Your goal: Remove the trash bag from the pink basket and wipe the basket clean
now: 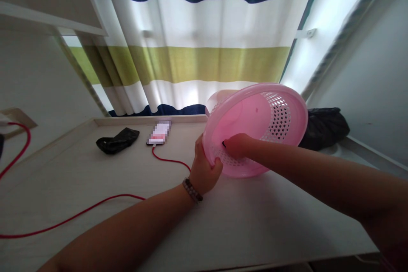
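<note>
A pink plastic basket (255, 114) with perforated sides is tilted over the white desk, its opening facing me. My left hand (205, 170), with a beaded bracelet at the wrist, grips the basket's left rim, thumb on the inside. Inside the basket, my right hand (237, 145) is closed near the lower left wall. A small dark thing (224, 144) shows at its fingertips; what it is cannot be made out.
On the white desk (153, 229) lie a black plastic bundle (117, 140) and a phone (159, 132) with a red cable (172, 161). A black bag (328, 128) sits behind the basket at right. A striped curtain (204, 63) hangs at the back.
</note>
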Demonstrator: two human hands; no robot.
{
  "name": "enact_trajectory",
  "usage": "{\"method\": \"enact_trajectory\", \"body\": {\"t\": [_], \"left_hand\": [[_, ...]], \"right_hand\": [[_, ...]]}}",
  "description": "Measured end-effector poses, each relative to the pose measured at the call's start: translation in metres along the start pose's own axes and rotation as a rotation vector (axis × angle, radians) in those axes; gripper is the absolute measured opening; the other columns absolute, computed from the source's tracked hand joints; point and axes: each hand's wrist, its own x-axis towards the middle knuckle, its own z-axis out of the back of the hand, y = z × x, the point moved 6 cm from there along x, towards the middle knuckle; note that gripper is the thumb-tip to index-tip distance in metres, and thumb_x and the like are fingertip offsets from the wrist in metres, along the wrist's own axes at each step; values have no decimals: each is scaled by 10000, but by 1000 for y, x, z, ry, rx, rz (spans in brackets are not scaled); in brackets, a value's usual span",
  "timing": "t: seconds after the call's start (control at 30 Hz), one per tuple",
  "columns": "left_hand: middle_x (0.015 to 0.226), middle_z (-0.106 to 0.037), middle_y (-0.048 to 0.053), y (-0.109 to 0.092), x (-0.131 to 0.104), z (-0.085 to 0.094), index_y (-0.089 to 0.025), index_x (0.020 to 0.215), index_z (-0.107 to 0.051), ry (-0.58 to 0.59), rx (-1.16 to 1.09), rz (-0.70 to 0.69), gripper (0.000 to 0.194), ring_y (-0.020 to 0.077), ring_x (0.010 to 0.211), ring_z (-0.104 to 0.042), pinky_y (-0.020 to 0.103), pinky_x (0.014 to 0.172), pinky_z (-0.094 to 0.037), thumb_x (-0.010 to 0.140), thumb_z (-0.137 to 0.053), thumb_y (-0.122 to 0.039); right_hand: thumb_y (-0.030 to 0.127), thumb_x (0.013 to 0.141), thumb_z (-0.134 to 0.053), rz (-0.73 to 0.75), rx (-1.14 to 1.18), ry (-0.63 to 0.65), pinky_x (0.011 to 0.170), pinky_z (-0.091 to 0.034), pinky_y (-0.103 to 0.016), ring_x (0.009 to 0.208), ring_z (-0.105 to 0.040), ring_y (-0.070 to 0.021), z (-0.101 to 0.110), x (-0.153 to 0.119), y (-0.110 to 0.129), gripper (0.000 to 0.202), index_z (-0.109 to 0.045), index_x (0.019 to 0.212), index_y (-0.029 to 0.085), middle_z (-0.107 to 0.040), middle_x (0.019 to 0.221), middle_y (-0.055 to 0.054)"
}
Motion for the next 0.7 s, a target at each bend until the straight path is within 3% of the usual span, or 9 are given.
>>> {"method": "enact_trajectory", "body": {"t": [0.13,0.2,0.37,0.57,0.7], "left_hand": [[1335,-411,144,0,0,0,-171,1407,-210,2,2,11,809,281,1244,-425,474,1062,-364,689,-580,-121],[1327,-417,140,0,-1,1,-176,1399,-221,2,-6,7,796,281,1244,-425,477,1061,-362,690,-578,-122],[1276,-448,131,-2,1,1,-178,1368,-258,-3,-12,1,746,267,1182,-468,478,1047,-374,694,-573,-119],[1327,-420,133,-3,2,1,-190,1404,-224,-6,-14,6,809,275,1227,-442,473,1070,-364,681,-573,-97],[1357,-403,135,-1,3,1,-205,1430,-183,22,-41,11,852,278,1244,-436,467,1064,-383,682,-576,-90]], "right_hand": [[270,796,-576,12,-140,-10,819,-474,-551,975,-634,-363,-4,-1,3,362,-651,1122,131,-670,1049,-197],[244,810,-551,-48,-147,-30,820,-472,-551,990,-626,-368,-3,5,-2,355,-653,1125,117,-674,1034,-204],[260,847,-499,-202,-46,-91,833,-484,-471,991,-626,-301,4,30,-23,333,-664,1116,153,-690,1007,-176],[269,899,-391,-175,95,-186,836,-477,-402,972,-619,-238,18,48,-34,354,-655,1128,214,-687,1027,-114],[281,872,-442,-131,215,-293,827,-467,-426,1005,-601,-269,23,52,-28,328,-667,1096,196,-683,1011,-137]]}}
